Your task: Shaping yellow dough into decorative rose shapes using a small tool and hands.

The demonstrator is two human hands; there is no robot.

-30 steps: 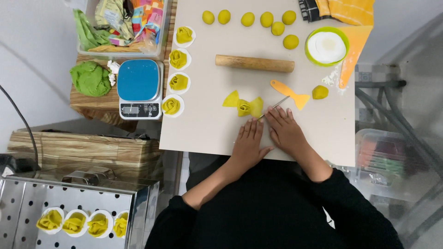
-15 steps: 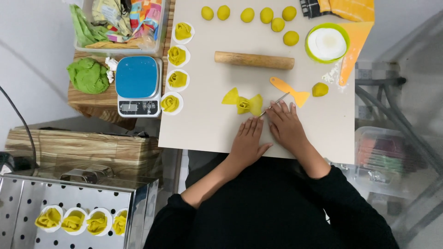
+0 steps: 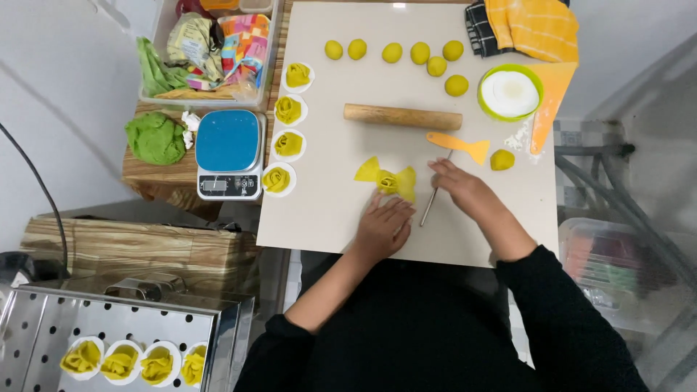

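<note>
A yellow bow-shaped dough piece (image 3: 386,179) lies on the beige board (image 3: 327,203). My left hand (image 3: 385,226) rests flat on the board just below it, fingers spread, holding nothing. My right hand (image 3: 465,190) sits to the right of the dough, its fingers on a thin metal stick (image 3: 431,203) that slants down the board. An orange scraper (image 3: 457,144) lies just above my right hand. A wooden rolling pin (image 3: 403,116) lies further up.
Several yellow dough balls (image 3: 406,54) line the far edge. Shaped dough flowers on white papers (image 3: 287,127) run down the left edge. A blue scale (image 3: 229,152), green-rimmed flour bowl (image 3: 510,93), and perforated steamer tray (image 3: 109,348) with filled pieces surround the board.
My right hand has moved right and up, away from my left hand, to the thin stick. My left hand has stayed below the dough.
</note>
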